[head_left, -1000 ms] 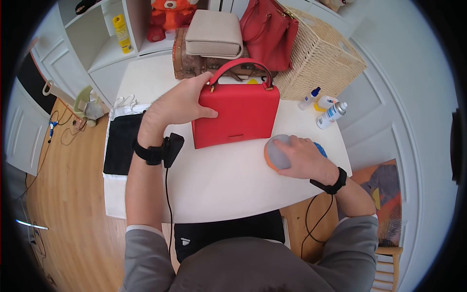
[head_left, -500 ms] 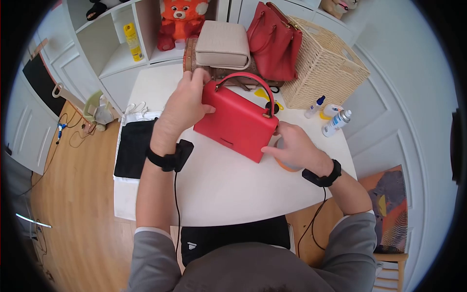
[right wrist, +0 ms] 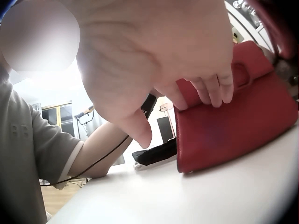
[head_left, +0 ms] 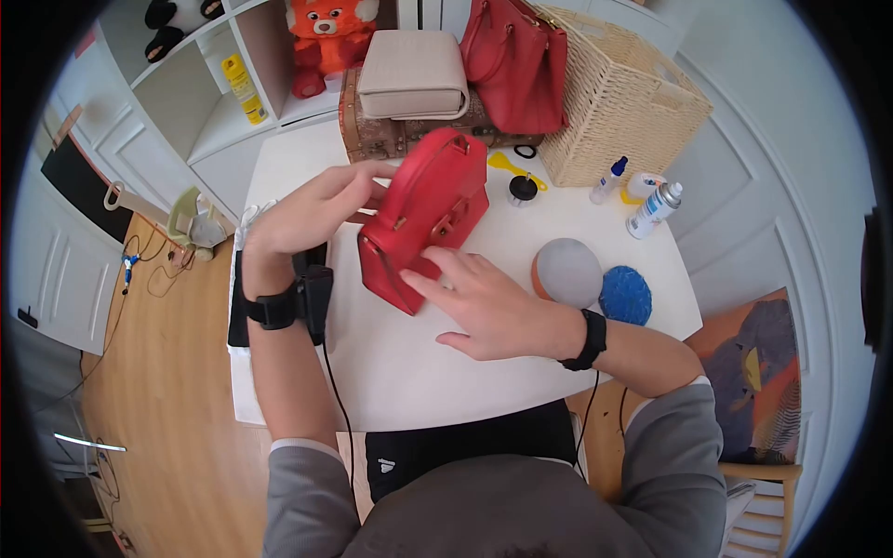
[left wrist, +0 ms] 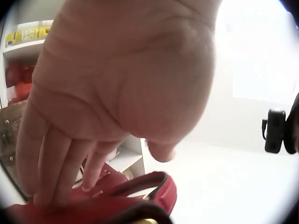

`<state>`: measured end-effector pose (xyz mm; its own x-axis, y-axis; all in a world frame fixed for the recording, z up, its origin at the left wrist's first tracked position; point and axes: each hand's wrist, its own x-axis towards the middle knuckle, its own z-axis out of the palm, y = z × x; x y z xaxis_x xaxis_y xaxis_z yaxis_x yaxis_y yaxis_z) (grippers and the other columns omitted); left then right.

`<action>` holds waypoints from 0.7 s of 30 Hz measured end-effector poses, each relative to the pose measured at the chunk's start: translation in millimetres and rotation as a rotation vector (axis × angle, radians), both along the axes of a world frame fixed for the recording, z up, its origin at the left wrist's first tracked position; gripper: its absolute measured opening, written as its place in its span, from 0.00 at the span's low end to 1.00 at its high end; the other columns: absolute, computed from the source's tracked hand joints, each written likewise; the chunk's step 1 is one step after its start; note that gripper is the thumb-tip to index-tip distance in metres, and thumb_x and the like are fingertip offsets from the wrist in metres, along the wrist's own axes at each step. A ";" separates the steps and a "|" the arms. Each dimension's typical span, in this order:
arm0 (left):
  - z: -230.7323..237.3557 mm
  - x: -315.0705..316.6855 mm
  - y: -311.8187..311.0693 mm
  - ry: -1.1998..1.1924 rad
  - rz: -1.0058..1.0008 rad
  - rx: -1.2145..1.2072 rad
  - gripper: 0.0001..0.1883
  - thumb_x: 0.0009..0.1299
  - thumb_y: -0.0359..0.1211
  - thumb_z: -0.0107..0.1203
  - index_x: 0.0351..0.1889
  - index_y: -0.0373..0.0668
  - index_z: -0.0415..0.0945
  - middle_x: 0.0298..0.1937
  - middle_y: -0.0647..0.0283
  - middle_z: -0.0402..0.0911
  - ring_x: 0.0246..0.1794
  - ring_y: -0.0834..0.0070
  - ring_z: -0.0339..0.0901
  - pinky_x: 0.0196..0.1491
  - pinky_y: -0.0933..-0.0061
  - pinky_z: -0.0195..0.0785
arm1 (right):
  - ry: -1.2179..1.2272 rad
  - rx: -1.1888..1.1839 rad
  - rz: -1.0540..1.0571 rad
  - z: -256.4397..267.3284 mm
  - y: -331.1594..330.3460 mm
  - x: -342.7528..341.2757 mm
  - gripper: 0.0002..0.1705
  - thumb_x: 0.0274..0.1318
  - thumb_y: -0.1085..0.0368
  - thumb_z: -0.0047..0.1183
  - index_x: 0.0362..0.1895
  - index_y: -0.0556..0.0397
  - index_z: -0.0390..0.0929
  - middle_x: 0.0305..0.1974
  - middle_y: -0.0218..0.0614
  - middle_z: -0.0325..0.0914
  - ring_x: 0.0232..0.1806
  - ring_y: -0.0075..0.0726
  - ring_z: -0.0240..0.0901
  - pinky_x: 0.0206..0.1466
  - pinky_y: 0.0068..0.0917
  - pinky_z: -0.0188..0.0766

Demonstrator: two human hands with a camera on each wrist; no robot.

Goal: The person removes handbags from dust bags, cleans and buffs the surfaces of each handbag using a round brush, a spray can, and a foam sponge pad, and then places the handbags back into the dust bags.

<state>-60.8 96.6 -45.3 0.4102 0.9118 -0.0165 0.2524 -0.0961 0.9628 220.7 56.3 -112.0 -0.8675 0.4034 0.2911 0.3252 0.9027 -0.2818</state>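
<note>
A red top-handle handbag (head_left: 423, 219) stands on the white table, angled, with its clasp side facing right. My left hand (head_left: 321, 205) is at its far left side; in the left wrist view the straight fingers (left wrist: 60, 163) reach down to the red leather. My right hand (head_left: 493, 302) lies across the front of the bag with loosely extended fingers. In the right wrist view its fingertips (right wrist: 215, 95) touch the front flap beside the clasp, the thumb apart below. To the right lie a round grey-and-orange pad (head_left: 569, 272) and a round blue pad (head_left: 626, 296).
Behind the handbag are a brown case (head_left: 367, 130) with a beige bag (head_left: 414, 74) on top, a red tote (head_left: 521, 74) and a wicker basket (head_left: 614, 107). A spray can (head_left: 655, 210) and blue-capped bottle (head_left: 609, 181) stand right. Black cloth (head_left: 239, 307) lies left.
The handbag has turned from its plain back to its clasp side. My right hand has left the grey pad and moved left to the bag; the left hand stays at the bag.
</note>
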 end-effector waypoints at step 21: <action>-25.0 4.2 31.0 0.011 0.184 0.209 0.17 0.79 0.39 0.61 0.54 0.33 0.82 0.40 0.66 0.85 0.42 0.78 0.80 0.51 0.74 0.74 | -0.371 -0.370 -0.745 -16.2 29.0 139.4 0.56 0.38 0.42 0.81 0.67 0.58 0.68 0.74 0.70 0.57 0.76 0.76 0.58 0.76 0.58 0.61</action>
<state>-56.7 127.6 -70.3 0.2381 0.9552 0.1760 0.2944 -0.2436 0.9241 360.1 85.4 -128.2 -0.3573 0.9089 -0.2149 0.9156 0.2956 -0.2725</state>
